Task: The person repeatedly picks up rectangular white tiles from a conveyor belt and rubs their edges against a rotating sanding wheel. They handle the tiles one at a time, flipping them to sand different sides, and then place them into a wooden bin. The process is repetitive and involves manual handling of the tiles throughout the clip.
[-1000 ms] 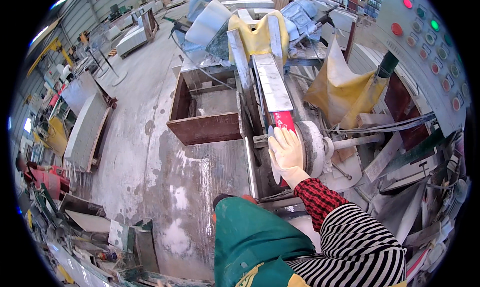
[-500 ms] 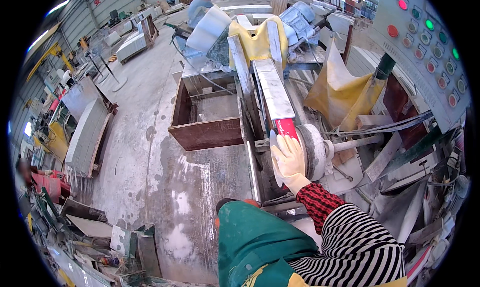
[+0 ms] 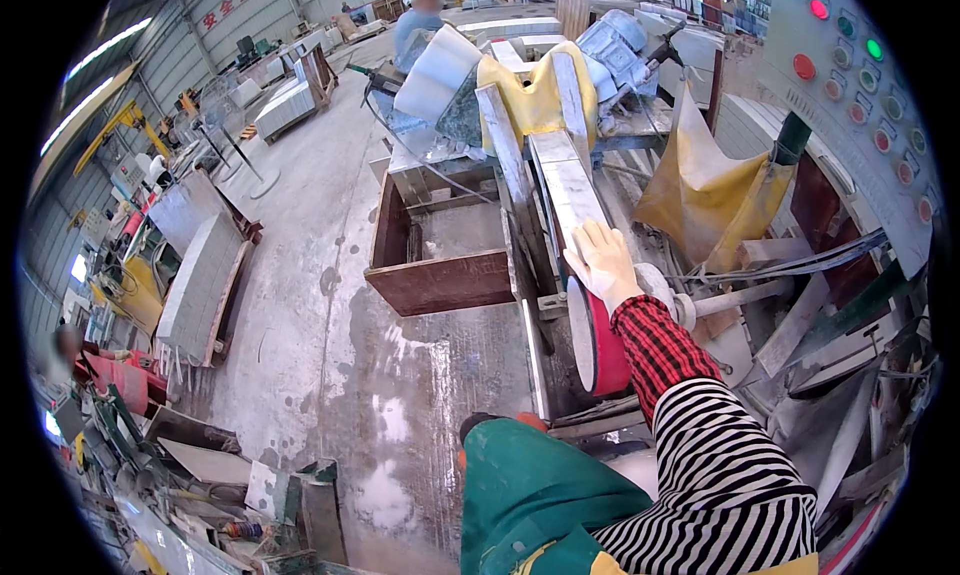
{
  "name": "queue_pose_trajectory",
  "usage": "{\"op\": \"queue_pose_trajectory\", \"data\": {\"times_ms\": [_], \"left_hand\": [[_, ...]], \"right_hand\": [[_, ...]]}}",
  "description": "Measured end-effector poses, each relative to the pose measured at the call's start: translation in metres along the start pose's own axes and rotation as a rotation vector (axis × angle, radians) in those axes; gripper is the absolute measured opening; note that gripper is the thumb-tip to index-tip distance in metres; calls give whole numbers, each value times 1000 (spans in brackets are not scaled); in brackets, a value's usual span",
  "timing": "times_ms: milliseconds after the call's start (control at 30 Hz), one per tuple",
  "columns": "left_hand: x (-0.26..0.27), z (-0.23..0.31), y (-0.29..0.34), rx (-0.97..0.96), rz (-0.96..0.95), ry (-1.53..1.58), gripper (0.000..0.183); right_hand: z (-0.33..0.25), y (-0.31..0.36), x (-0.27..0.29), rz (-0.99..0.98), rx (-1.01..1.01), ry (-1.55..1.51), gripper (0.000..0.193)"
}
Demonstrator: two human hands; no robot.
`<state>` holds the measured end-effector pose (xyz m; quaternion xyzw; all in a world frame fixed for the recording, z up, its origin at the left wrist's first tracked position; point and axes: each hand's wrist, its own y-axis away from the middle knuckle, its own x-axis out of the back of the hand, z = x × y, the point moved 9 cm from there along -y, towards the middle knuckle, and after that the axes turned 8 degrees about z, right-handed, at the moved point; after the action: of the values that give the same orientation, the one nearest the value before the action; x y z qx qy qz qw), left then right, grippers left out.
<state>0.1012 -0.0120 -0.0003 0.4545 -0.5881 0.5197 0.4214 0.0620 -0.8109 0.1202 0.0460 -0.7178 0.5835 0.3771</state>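
Note:
My right hand (image 3: 606, 260), in a pale cream work glove, rests palm down at the near end of a long white stone strip (image 3: 572, 187). Its fingers are stretched out and lie flat, not wrapped round anything. Beneath the strip runs a narrow conveyor with a red belt (image 3: 608, 360) that curves down around a pale end roller (image 3: 582, 340). At its far end the strip meets a yellow flap (image 3: 548, 100) between two upright boards. My left hand is out of view.
Left of the conveyor stands an open brown wooden box (image 3: 440, 287). A control panel (image 3: 860, 95) with lit buttons hangs at the upper right, above a yellow sheet (image 3: 690, 195) and a metal shaft (image 3: 735, 293). Another person (image 3: 418, 30) is behind the machine. Stacked slabs (image 3: 200, 285) stand at left.
My right hand has moved forward from the red belt onto the near end of the stone strip. More of the red belt and end roller shows below it. The view has shifted slightly left.

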Motion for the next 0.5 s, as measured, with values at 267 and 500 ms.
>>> {"op": "queue_pose_trajectory", "data": {"times_ms": [267,500], "left_hand": [[2,7,-4,-28,-7,16,27],[-20,-10,-1,-93,91,72,23]], "right_hand": [[8,9,-17,-91,-68,-13,39],[2,10,-7,25,12,-31,32]]}}
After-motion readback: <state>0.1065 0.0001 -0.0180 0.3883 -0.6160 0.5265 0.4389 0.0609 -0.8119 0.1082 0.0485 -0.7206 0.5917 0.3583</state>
